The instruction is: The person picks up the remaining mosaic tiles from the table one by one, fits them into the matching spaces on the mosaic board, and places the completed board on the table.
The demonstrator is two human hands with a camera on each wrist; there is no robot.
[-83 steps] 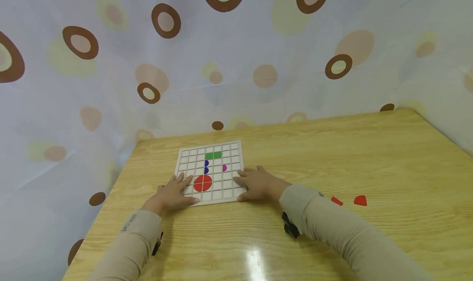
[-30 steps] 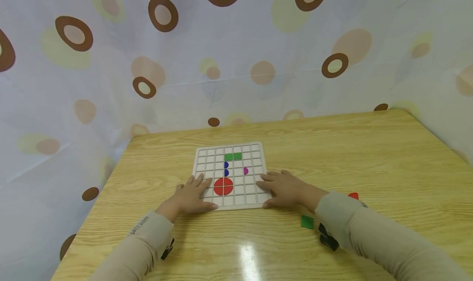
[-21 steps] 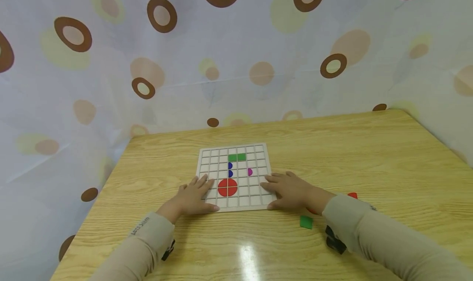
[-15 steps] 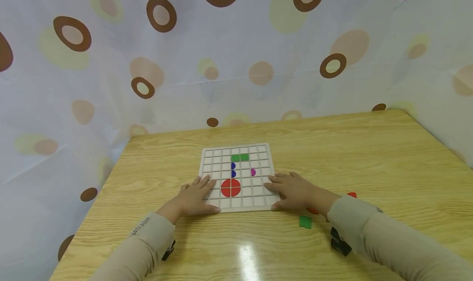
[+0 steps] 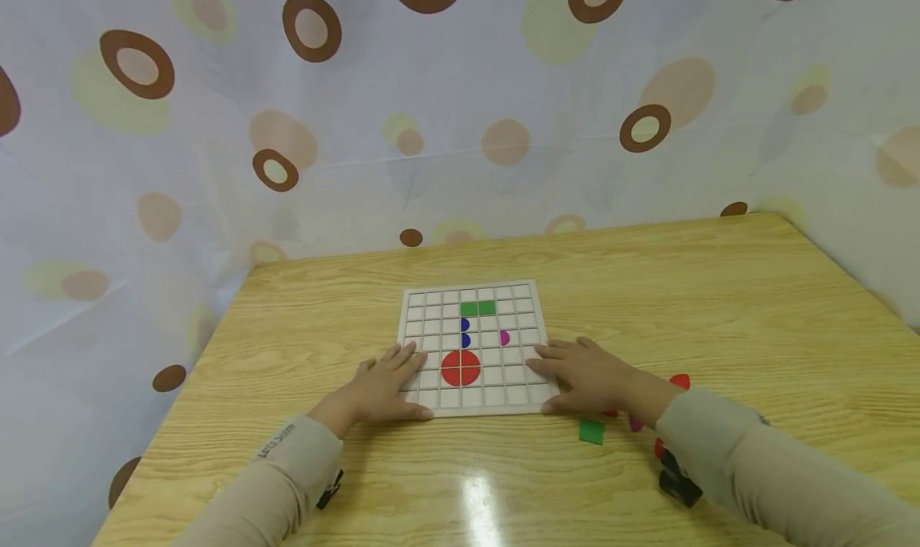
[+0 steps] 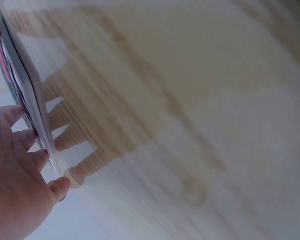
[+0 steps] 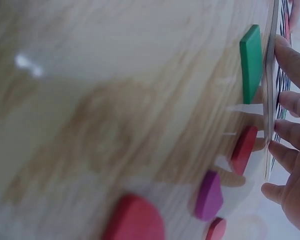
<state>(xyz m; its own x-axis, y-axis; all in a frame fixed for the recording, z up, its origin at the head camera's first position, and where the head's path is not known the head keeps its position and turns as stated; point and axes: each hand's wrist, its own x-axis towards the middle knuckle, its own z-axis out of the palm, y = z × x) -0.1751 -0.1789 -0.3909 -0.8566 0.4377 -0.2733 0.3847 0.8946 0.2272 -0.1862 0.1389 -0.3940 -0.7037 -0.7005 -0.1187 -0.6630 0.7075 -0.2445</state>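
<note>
A white gridded board (image 5: 489, 411) lies flat on the wooden table, between my two hands. Coloured pieces sit in its cells: a red circle made of quarter pieces (image 5: 451, 359), two green pieces (image 5: 477, 308), two blue half-circles (image 5: 465, 340) and a magenta half-circle (image 5: 505, 338). My left hand (image 5: 381, 385) rests on the board's left edge, fingers spread over the border and thumb at the near corner. On the opposite side, my right hand (image 5: 585, 375) touches the right edge in a similar way. The left wrist view shows the left fingertips (image 6: 31, 137) along the board's rim.
Loose pieces lie right of the board, partly under my right forearm: a green one (image 7: 251, 65), a red one (image 7: 244, 150), a purple one (image 7: 209, 196) and a larger red one (image 7: 135, 220). A dotted cloth (image 5: 460, 188) hangs behind the wooden table (image 5: 719, 291).
Both hands have slid the board to the right across the table, its pieces keeping their cells. The loose green piece, earlier covered by my right arm, now shows near the board's corner.
</note>
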